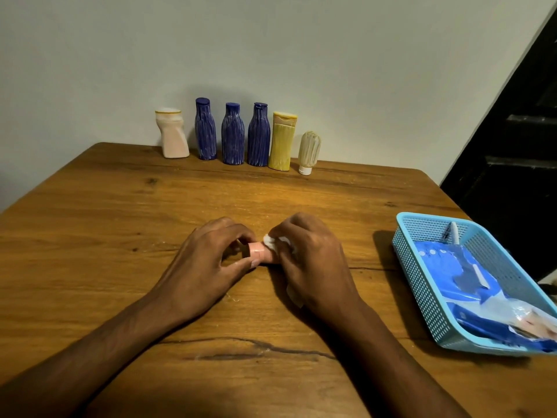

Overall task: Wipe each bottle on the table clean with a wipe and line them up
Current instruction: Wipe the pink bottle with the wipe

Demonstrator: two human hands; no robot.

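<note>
A small pink bottle (259, 254) lies on its side at the middle of the wooden table (120, 236). My left hand (208, 267) grips its left end with thumb and fingers. My right hand (310, 260) covers its right end and presses a white wipe (271, 241) against it; most of the bottle is hidden. Along the wall stands a row of bottles: a white one (173, 134), three blue ones (205, 131) (232, 135) (258, 137), a yellow one (281, 143) and a small pale one (309, 152) upside down on its cap.
A light blue plastic basket (422, 257) sits at the table's right edge, holding a blue wipes pack (470, 276) and other packets. A dark door or frame (512, 146) stands to the right. The pale wall is right behind the bottle row.
</note>
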